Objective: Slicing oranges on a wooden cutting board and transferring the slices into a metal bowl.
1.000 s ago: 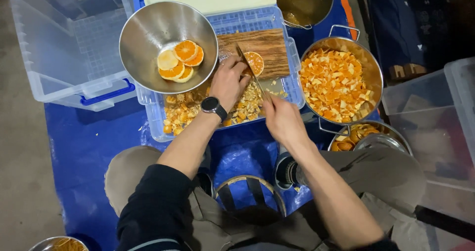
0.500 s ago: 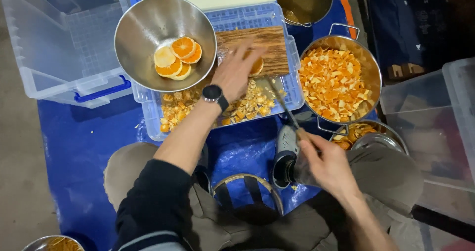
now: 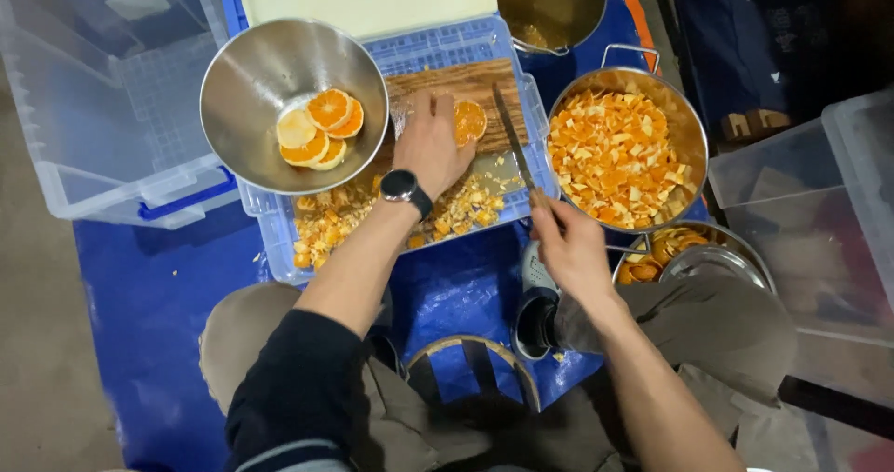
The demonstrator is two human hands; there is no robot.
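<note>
A glossy, smooth steel bowl (image 3: 279,81) is seen beside a matt, grained wooden board (image 3: 456,86). Translucent blue plastic is shown by the crate (image 3: 270,221); the knife (image 3: 512,141) blade is dull metal.

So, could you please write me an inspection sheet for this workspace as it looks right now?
Surface: blue tarp on the floor; wooden cutting board on an upturned blue crate.
Job's things: orange half on the board; knife; steel bowl of orange slices; pot of chopped peel.
Clutter: peel scraps on the crate.
Grips: left hand rests by the orange half; right hand holds the knife handle.
Cables: nothing seen.
Surroundings: clear plastic bins on both sides.
</note>
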